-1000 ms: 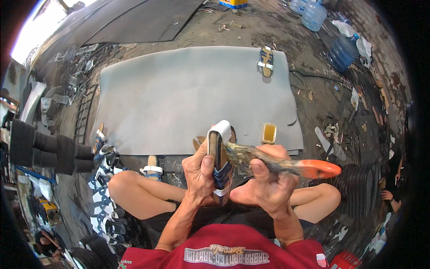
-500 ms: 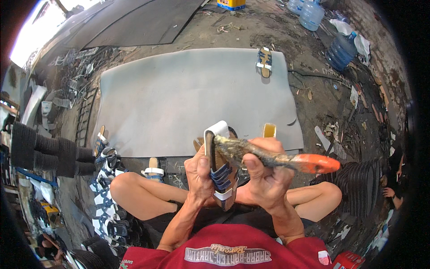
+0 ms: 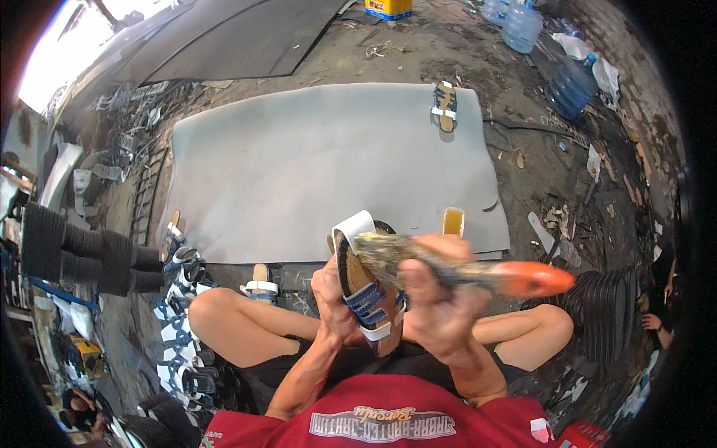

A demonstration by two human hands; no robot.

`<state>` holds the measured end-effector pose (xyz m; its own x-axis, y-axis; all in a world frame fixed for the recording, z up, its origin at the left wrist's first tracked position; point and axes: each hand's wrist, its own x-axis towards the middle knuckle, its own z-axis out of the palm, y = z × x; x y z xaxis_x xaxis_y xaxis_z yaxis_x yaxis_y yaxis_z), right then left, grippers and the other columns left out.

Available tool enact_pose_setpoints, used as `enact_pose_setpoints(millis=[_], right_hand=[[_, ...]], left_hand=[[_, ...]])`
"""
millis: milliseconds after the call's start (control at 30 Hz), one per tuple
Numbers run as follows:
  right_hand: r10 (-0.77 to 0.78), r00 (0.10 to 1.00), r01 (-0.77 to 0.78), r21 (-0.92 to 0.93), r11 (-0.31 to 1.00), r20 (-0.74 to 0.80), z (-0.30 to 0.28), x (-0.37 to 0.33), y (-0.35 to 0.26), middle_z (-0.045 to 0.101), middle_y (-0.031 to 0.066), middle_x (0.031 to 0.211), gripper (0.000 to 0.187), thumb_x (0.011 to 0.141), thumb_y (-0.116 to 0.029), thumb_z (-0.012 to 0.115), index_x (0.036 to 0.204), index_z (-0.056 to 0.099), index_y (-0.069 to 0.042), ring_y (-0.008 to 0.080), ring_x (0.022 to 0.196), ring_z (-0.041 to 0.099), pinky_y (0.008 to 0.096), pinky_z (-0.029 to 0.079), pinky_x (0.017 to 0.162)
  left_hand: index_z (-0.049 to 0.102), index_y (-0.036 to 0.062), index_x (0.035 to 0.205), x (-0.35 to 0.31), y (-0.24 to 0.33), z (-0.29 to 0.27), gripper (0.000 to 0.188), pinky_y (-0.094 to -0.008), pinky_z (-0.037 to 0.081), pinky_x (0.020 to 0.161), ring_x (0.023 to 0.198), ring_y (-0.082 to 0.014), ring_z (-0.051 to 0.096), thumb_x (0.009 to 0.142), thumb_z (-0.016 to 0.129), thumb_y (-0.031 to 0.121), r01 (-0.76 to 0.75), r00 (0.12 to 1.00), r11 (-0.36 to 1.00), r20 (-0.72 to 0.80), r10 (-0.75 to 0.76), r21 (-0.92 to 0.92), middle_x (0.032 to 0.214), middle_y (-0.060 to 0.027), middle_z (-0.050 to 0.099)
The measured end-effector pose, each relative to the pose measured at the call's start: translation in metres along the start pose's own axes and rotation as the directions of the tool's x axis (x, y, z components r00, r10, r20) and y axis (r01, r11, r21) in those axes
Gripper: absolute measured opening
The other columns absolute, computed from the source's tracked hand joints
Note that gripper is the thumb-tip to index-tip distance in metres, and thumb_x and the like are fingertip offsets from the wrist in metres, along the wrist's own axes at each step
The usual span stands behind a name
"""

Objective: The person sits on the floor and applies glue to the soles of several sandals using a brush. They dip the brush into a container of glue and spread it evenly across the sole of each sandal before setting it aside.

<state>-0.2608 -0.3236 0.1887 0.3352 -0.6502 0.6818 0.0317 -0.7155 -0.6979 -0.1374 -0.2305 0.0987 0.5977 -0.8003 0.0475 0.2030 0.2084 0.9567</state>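
Tilted up in front of my lap is a sandal [image 3: 366,299] with a tan footbed, blue woven straps and white bands. My left hand [image 3: 334,300] is wrapped round its left side. In my right hand [image 3: 442,295], a brush [image 3: 534,278] with an orange handle end and a glue-crusted body is gripped; its bristle end lies over the sandal's upper footbed by the white band. Part of the right hand is smeared by motion. Just beyond it, a yellow-coated sole piece [image 3: 453,222] rests at the mat's near edge.
A grey mat [image 3: 321,172] lies ahead, with another sandal [image 3: 444,107] at its far right corner. Many sandals [image 3: 183,351] line my left side, near stacked dark soles [image 3: 89,250]. More soles [image 3: 590,313] stand at my right. Water bottles [image 3: 571,86] sit far right.
The sandal has turned a little, showing more of its footbed. My right hand and the brush have shifted slightly downward; the brush tip remains at the sandal.
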Motion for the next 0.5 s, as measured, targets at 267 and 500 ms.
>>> enact_pose_setpoints(millis=[267,500], right_hand=[[0.228,0.971,-0.228,0.007,0.974,-0.071,-0.006,0.013,-0.002,0.072,0.0121,0.097,0.021,0.099,-0.015,0.075,0.106,0.069,0.004,0.0196,0.081,0.069,0.0326,0.055,0.071],[0.204,0.969,-0.201,-0.036,0.979,0.137,-0.004,0.008,0.005,0.073,0.0108,0.096,0.017,0.099,-0.013,0.075,0.105,0.071,0.002,0.0209,0.075,0.07,0.0329,0.055,0.067]], left_hand=[[0.049,0.0058,0.147,-0.008,-0.017,-0.03,0.077,-0.038,0.058,0.093,0.111,-0.0204,0.066,0.107,0.03,0.069,0.126,0.981,0.983,0.165,-0.103,-0.133,0.133,-0.0106,0.065],[0.067,-0.01,0.117,0.005,0.006,-0.016,0.081,-0.0295,0.058,0.07,0.08,-0.0151,0.071,0.108,0.034,0.064,0.029,0.999,0.997,-0.024,-0.027,0.07,0.097,-0.0131,0.076]])
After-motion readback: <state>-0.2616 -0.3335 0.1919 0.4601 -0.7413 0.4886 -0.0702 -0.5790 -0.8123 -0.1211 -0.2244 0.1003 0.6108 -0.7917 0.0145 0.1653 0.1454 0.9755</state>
